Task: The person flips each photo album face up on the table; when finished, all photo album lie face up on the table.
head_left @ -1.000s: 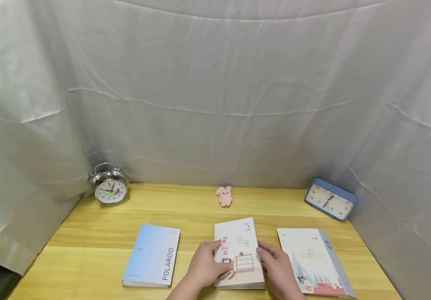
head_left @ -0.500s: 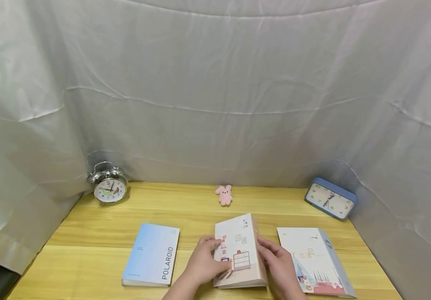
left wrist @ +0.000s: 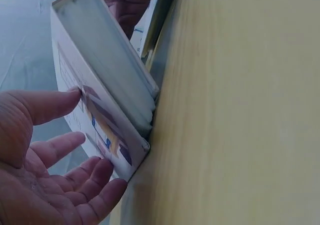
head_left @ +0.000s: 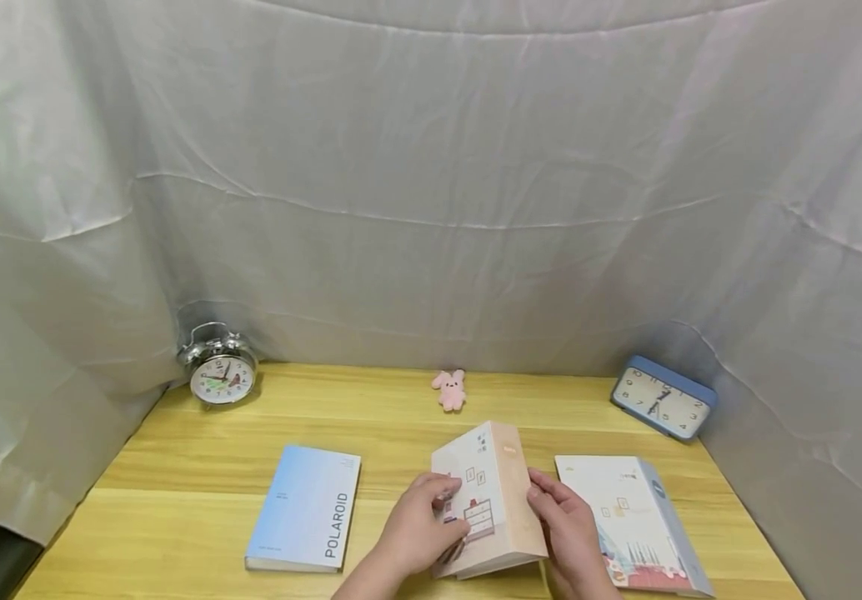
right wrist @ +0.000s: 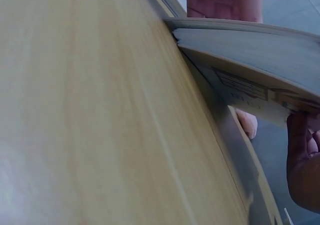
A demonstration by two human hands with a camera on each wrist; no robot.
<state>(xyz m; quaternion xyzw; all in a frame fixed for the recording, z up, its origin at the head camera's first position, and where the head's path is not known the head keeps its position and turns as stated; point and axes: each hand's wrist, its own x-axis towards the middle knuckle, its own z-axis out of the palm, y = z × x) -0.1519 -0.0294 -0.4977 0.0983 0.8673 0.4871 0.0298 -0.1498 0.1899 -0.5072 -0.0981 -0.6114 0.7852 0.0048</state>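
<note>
In the head view, a photo album [head_left: 509,492] with a drawn dresser on its white cover and a peach spine stands tilted, its spine side lifted. My left hand [head_left: 418,527] touches the front cover with thumb and fingertips, the fingers spread loosely. At the spine side, my right hand [head_left: 568,529] grips the album, thumb against the spine. The left wrist view shows the page edges of the album [left wrist: 100,55] and its lower long edge resting on the table. From the right wrist, fingers [right wrist: 298,135] of the right hand show against the back cover.
A blue album [head_left: 303,508] marked POLAROID lies left on the wooden table [head_left: 176,475]. Another illustrated album [head_left: 649,533] with a grey-blue spine lies right, beside my right hand. Farther back are a twin-bell alarm clock [head_left: 223,379], a pink rabbit figure [head_left: 449,392] and a blue clock [head_left: 664,398].
The middle album has gone from nearly flat to steeply tilted, its right side rising so the peach spine now faces up. My right hand has stayed at that side; the left remains on the cover.
</note>
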